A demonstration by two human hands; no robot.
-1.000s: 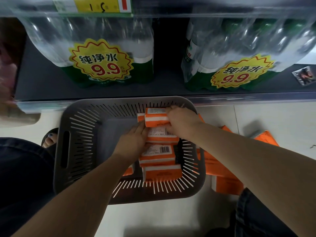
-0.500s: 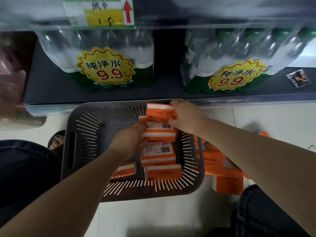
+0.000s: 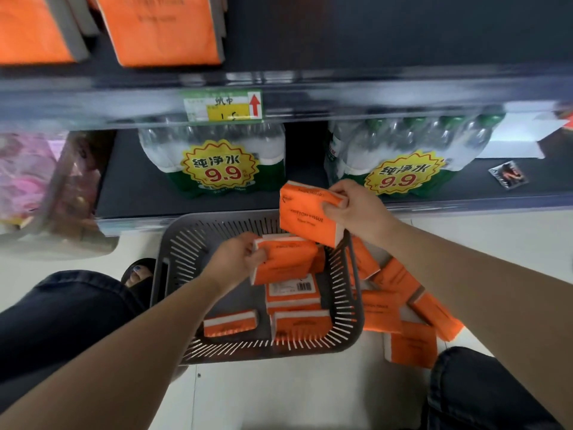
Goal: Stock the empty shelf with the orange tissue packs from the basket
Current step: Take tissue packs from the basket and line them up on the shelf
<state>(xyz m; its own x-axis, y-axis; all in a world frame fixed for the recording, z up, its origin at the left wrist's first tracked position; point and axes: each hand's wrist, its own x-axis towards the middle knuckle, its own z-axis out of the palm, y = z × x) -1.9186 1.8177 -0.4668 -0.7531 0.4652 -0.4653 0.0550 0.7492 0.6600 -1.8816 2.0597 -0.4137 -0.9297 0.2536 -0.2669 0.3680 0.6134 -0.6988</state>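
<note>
Currently I am gripping an orange plastic-wrapped tissue pack [image 3: 305, 220] in my right hand [image 3: 356, 209] above the far rim of the grey slotted plastic basket [image 3: 183, 243], and a second pack [image 3: 286, 262] in my left hand [image 3: 235, 259]. I judge either slick wrapper could be slipping mid-lift.

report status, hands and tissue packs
Left hand grips one orange pack over the basket. Right hand holds a second pack above its far rim. Two packs already on the upper shelf; nothing seen blocking.

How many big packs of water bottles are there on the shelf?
2. The left water pack stands on the dark shelf under the price tag; the right water pack stands beside it, behind the right hand.
</note>
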